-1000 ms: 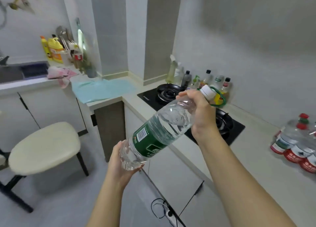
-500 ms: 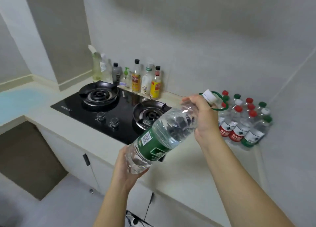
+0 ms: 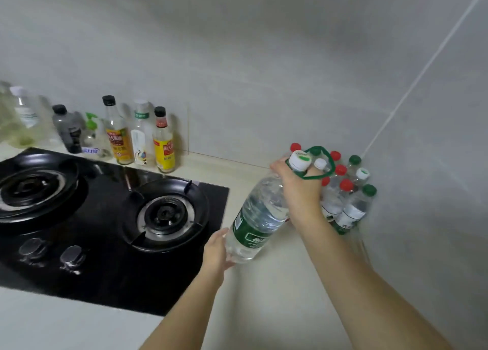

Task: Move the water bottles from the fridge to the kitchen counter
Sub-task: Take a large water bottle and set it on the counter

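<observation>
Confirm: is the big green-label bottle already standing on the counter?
No, the big bottle is tilted in the air, held by the left hand and right hand.

The large water bottle (image 3: 260, 215), previously held over the stove edge, has been carried lower and closer to the counter's bottle cluster (image 3: 346, 191).

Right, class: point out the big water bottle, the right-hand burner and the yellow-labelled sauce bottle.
big water bottle (image 3: 260, 215): head view, clear middle of its body.
right-hand burner (image 3: 165, 215): head view, centre cap.
yellow-labelled sauce bottle (image 3: 164, 152): head view, on its label.
</observation>
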The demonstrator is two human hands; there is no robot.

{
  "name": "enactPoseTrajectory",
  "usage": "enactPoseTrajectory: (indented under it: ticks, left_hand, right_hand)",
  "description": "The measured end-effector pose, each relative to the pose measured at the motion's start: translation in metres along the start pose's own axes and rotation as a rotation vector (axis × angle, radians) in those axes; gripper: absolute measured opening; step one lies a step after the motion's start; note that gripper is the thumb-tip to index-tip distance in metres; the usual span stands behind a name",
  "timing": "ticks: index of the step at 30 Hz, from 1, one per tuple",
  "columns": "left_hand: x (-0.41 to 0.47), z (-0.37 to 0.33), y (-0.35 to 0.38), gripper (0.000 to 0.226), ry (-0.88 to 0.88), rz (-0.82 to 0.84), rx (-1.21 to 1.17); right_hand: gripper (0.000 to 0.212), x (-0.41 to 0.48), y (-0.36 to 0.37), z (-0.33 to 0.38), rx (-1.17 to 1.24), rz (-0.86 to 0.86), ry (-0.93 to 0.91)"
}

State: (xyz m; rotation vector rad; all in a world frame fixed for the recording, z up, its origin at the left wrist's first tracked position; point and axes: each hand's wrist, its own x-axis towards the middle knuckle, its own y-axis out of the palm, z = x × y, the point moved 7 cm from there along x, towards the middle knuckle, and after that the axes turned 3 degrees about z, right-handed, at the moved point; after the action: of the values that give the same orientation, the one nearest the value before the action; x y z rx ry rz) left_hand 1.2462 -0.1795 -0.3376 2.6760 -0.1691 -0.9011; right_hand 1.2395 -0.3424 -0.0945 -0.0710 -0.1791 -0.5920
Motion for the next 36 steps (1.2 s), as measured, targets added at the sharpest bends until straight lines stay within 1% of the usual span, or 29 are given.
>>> enactPoseTrajectory:
  ticks: [1, 3, 5, 7, 11, 15, 21, 27, 32, 36]
  left_hand:
    - [0.008, 0.001, 0.007, 0.028, 0.057, 0.008, 0.086]
    - [0.020, 0.002, 0.022, 0.034, 0.211, 0.048, 0.313]
    - [0.031, -0.001, 0.038, 0.038, 0.314, 0.072, 0.541]
    - [0.047, -0.002, 0.047, 0.037, 0.370, 0.053, 0.680]
    - [0.086, 0.006, 0.053, 0.062, 0.389, -0.031, 0.829]
    - [0.104, -0.008, 0.065, 0.057, 0.440, -0.084, 0.856]
    - [0.147, -0.031, 0.087, 0.055, 0.537, -0.093, 0.858]
    - [0.186, -0.043, 0.096, 0.058, 0.597, -0.126, 0.869]
    - [0.213, -0.055, 0.106, 0.056, 0.630, -0.143, 0.898]
    - [0.226, -0.067, 0.113, 0.059, 0.609, -0.207, 1.049]
  right_hand:
    - [0.013, 0.010, 0.000, -0.010, -0.022, -0.010, 0.001]
    - [0.020, 0.029, 0.001, -0.028, -0.073, -0.021, -0.008]
    - [0.024, 0.045, 0.005, -0.044, -0.121, -0.011, -0.011]
    - [0.024, 0.058, 0.007, -0.058, -0.143, -0.005, -0.014]
    - [0.024, 0.077, 0.015, -0.068, -0.168, 0.044, -0.032]
    - [0.021, 0.100, 0.029, -0.071, -0.169, 0.100, -0.043]
    - [0.020, 0.150, 0.034, -0.077, -0.220, 0.097, -0.044]
    - [0.019, 0.187, 0.043, -0.090, -0.206, 0.083, -0.035]
    - [0.015, 0.213, 0.045, -0.092, -0.219, 0.064, -0.019]
    - [0.013, 0.228, 0.048, -0.095, -0.213, 0.055, -0.027]
